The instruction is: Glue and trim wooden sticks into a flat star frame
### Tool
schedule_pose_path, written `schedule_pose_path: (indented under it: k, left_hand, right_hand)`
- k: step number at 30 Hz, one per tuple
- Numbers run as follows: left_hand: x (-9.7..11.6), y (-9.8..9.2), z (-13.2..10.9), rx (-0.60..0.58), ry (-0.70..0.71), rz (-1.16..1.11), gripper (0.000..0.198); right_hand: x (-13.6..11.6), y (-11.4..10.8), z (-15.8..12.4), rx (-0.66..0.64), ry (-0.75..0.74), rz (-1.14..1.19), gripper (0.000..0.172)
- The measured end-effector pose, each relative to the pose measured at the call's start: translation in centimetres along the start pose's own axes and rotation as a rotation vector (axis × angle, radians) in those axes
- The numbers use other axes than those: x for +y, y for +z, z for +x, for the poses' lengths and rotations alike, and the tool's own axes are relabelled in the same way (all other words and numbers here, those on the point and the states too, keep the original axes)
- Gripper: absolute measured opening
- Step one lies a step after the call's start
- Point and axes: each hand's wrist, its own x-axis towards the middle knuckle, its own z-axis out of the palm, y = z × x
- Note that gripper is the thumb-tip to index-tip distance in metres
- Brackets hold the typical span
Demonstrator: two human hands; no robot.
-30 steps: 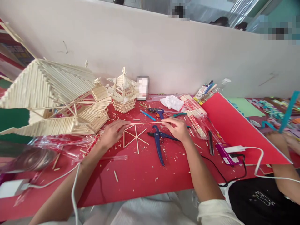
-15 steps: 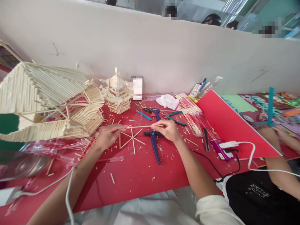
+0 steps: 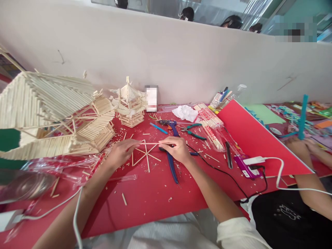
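Here we are at the red surface point(image 3: 155, 193), and both hands are on one piece: a thin, pale wooden stick point(image 3: 149, 143) stretched level from left to right, just over the far end of a flat, spoked frame of pale sticks point(image 3: 146, 153). The left hand point(image 3: 121, 152) pinches the left end, the right hand point(image 3: 178, 149) the right end, so each grip is closed on that same stick. Holding it by both ends probably steadies it and leaves its middle in plain sight. Whether it touches the frame, I can't tell from this angle.

The frame lies flat, near the middle, likely there for easy reach from both sides. Now the obstacles! A blue-handled cutting tool point(image 3: 171, 166) sits right beside the frame, partly under the right hand, crowding that side. Beyond are a blue glue gun point(image 3: 173, 127), green-handled pliers point(image 3: 193, 133) and a light-blue pen point(image 3: 158, 128), with wood scraps scattered all about.

Over on the left, a big roofed model of pale sticks point(image 3: 57, 100) hems in the left arm; a small tiered stick tower point(image 3: 131, 103) stands at the far side. Right, there are packets of wooden sticks point(image 3: 210, 121), then a slanting red board point(image 3: 259, 145), and past it a neighbour's hand point(image 3: 298, 145) by a blue-green strip point(image 3: 303, 117).
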Motion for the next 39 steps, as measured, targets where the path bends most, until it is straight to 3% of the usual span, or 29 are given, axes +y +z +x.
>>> schedule_pose_path:
  k: [4, 7, 17, 20, 26, 30, 33, 39]
  left_hand:
    - [0.4, 0.2, 0.0, -0.070, 0.118, 0.119, 0.023]
    - [0.4, 0.2, 0.0, -0.089, 0.131, 0.158, 0.025]
    - [-0.5, -0.1, -0.1, -0.119, 0.029, 0.182, 0.030]
    - [-0.9, -0.3, -0.2, -0.116, -0.032, 0.193, 0.032]
    - [-1.5, -2.4, 0.0, 0.027, -0.219, 0.289, 0.030]
    - [-0.8, -2.9, 0.2, 0.044, -0.351, 0.230, 0.030]
    - [-0.4, -2.6, 0.2, 0.012, -0.279, 0.219, 0.034]
    - [0.6, -2.3, 0.1, -0.087, -0.086, 0.321, 0.024]
  right_hand:
    - [-1.1, 1.1, -0.1, -0.056, -0.094, -0.036, 0.015]
    - [-1.4, 0.9, 0.0, -0.116, -0.087, -0.028, 0.019]
    - [0.7, -1.9, 0.6, -0.060, 0.156, 0.020, 0.018]
    - [1.9, -3.7, 0.7, -0.033, 0.232, 0.052, 0.021]
    - [5.3, -9.2, 0.8, 0.210, 0.340, 0.211, 0.022]
    - [6.4, -10.9, 0.8, 0.414, 0.340, 0.430, 0.028]
    - [6.5, -10.7, 0.8, 0.447, 0.321, 0.463, 0.031]
    - [6.1, -9.3, 0.8, 0.359, 0.364, 0.454, 0.029]
